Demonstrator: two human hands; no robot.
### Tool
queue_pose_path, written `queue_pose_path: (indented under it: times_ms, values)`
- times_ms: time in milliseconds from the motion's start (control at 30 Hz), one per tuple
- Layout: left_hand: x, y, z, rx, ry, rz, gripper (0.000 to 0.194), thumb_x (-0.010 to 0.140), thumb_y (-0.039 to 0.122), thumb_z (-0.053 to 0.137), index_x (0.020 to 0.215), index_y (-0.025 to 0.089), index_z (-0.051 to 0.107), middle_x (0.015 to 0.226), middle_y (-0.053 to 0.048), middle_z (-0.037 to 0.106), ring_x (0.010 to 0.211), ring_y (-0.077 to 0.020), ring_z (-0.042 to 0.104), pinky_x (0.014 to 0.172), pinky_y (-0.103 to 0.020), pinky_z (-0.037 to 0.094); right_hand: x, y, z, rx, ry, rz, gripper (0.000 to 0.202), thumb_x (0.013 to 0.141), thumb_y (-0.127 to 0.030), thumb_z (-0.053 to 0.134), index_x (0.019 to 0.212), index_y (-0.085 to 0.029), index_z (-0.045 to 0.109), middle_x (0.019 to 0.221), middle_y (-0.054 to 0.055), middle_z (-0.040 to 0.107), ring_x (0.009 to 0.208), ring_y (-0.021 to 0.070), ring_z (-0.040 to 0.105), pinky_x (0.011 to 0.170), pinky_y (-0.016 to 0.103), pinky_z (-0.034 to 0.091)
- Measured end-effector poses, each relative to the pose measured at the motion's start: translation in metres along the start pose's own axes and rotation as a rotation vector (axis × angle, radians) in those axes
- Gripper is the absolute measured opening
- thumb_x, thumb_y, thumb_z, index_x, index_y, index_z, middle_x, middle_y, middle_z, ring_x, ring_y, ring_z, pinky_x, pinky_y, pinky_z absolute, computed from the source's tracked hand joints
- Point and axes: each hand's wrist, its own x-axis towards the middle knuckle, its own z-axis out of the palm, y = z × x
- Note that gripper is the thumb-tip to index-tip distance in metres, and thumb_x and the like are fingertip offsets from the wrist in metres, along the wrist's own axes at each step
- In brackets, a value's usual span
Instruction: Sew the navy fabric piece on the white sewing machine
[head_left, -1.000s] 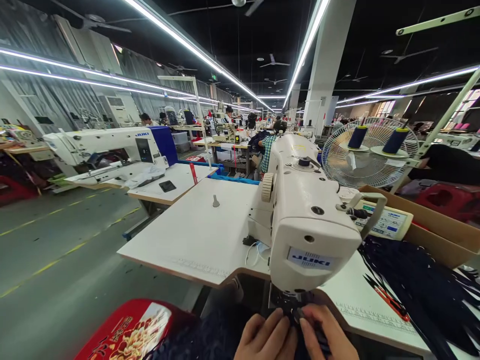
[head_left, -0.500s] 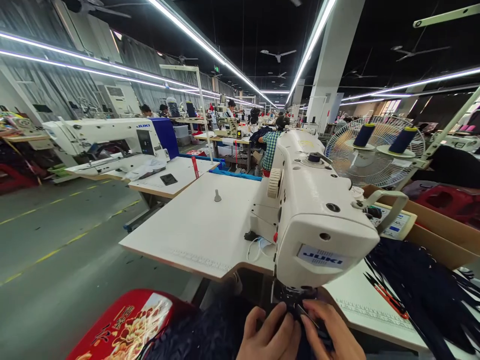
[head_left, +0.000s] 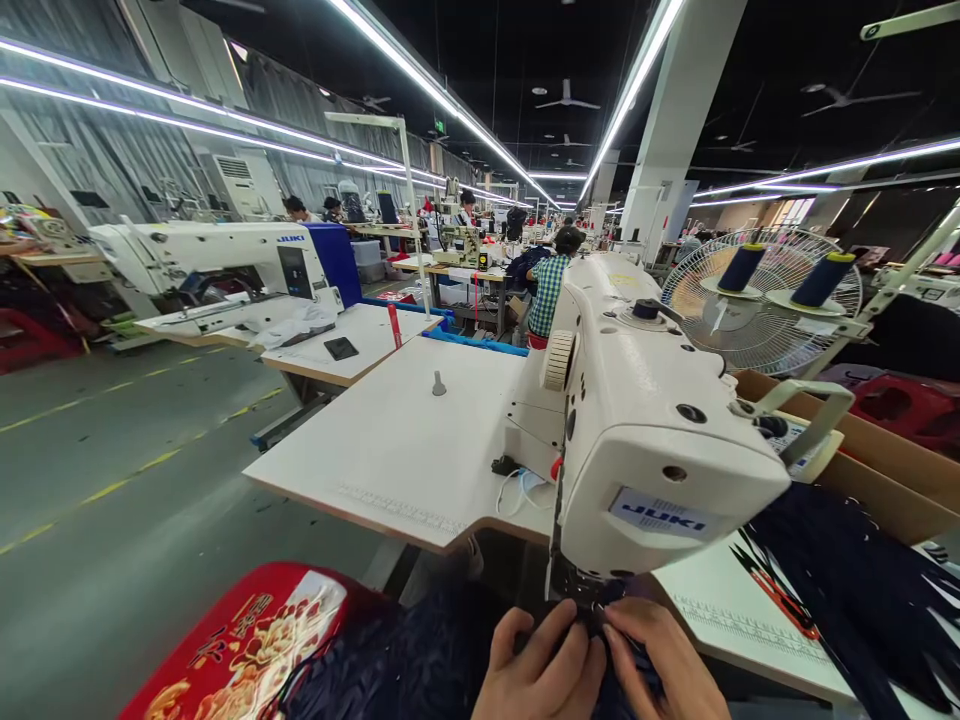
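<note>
A white JUKI sewing machine (head_left: 652,440) stands on a white sewing table (head_left: 405,450) in front of me. Under its head, at the bottom edge of the view, my left hand (head_left: 536,670) and my right hand (head_left: 656,665) pinch dark navy fabric (head_left: 420,665) close together at the needle. The fingertips of both hands touch the cloth just below the presser foot (head_left: 589,595). More of the same dark fabric (head_left: 855,590) lies piled on the table to the right of the machine.
A red printed basin or stool (head_left: 232,650) sits at lower left. A cardboard box (head_left: 877,450), a fan (head_left: 757,300) and two navy thread cones (head_left: 821,280) stand to the right. Another sewing machine (head_left: 225,270) is at left beyond the aisle; other workers sit farther back.
The view has shifted down and left, so the machine looms larger and farther right. Both hands stay pinched on the dark fabric under the needle, shifted only slightly.
</note>
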Motion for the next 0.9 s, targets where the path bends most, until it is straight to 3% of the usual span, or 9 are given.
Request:
queue_pose_path:
  times_ms: [133,233,333,467,600,733,900]
  values:
    - [-0.006,0.002,0.011,-0.009,0.121,-0.023,0.046,0.104,0.037,0.036,0.08,0.023,0.073,0.075,0.005,0.073,0.089,-0.0105,0.07,0.1,-0.031,0.032,-0.001,0.002,0.001,-0.044,-0.006,-0.067,0.015,0.1,-0.024,0.045,0.109,-0.02,0.056,0.088,0.007,0.074,0.081,0.0187,0.074,0.074,0.026,0.063]
    - [-0.004,0.003,0.011,-0.018,0.132,-0.038,0.047,0.103,0.041,0.036,0.08,0.024,0.073,0.075,0.005,0.073,0.088,-0.0102,0.069,0.104,-0.03,0.029,-0.001,0.001,0.0,-0.068,-0.024,-0.093,0.017,0.1,-0.024,0.043,0.111,-0.019,0.056,0.087,0.008,0.073,0.08,0.0187,0.074,0.075,0.026,0.063]
    - [0.002,0.003,0.005,-0.01,0.123,-0.031,0.046,0.103,0.036,0.036,0.079,0.023,0.072,0.074,0.005,0.073,0.086,-0.0102,0.07,0.103,-0.03,0.03,-0.002,0.002,0.0,-0.05,-0.032,-0.068,0.017,0.101,-0.024,0.042,0.111,-0.019,0.056,0.087,0.008,0.073,0.081,0.0189,0.074,0.075,0.027,0.063]
    - [0.006,0.001,-0.002,-0.003,0.019,-0.01,0.034,0.1,0.019,0.043,0.083,0.022,0.072,0.079,0.006,0.075,0.09,-0.0101,0.07,0.102,-0.029,0.03,-0.003,0.003,0.001,-0.026,-0.035,-0.043,0.015,0.101,-0.024,0.042,0.108,-0.02,0.055,0.088,0.008,0.072,0.081,0.0184,0.073,0.072,0.027,0.063]
    - [-0.001,0.0,0.006,-0.008,0.101,-0.019,0.039,0.102,0.023,0.04,0.079,0.023,0.072,0.075,0.005,0.074,0.088,-0.0102,0.07,0.104,-0.031,0.028,0.001,-0.002,-0.001,-0.096,-0.015,-0.081,0.017,0.101,-0.023,0.04,0.107,-0.018,0.055,0.084,0.007,0.073,0.078,0.0183,0.074,0.07,0.026,0.062]
    - [-0.006,0.001,0.009,-0.016,0.107,-0.04,0.038,0.102,0.03,0.042,0.081,0.025,0.073,0.076,0.006,0.075,0.089,-0.0099,0.07,0.103,-0.03,0.029,0.017,-0.012,-0.008,-0.202,0.018,-0.189,0.027,0.104,-0.021,0.031,0.103,-0.017,0.058,0.077,0.007,0.075,0.07,0.0188,0.075,0.066,0.026,0.061]
    - [0.005,0.002,-0.005,0.027,0.006,0.0,0.032,0.099,0.017,0.045,0.085,0.022,0.074,0.082,0.007,0.076,0.088,-0.0097,0.07,0.096,-0.028,0.033,0.029,-0.018,-0.018,-0.203,0.002,-0.242,0.033,0.105,-0.018,0.024,0.103,-0.016,0.057,0.074,0.005,0.076,0.069,0.0173,0.075,0.068,0.025,0.06]
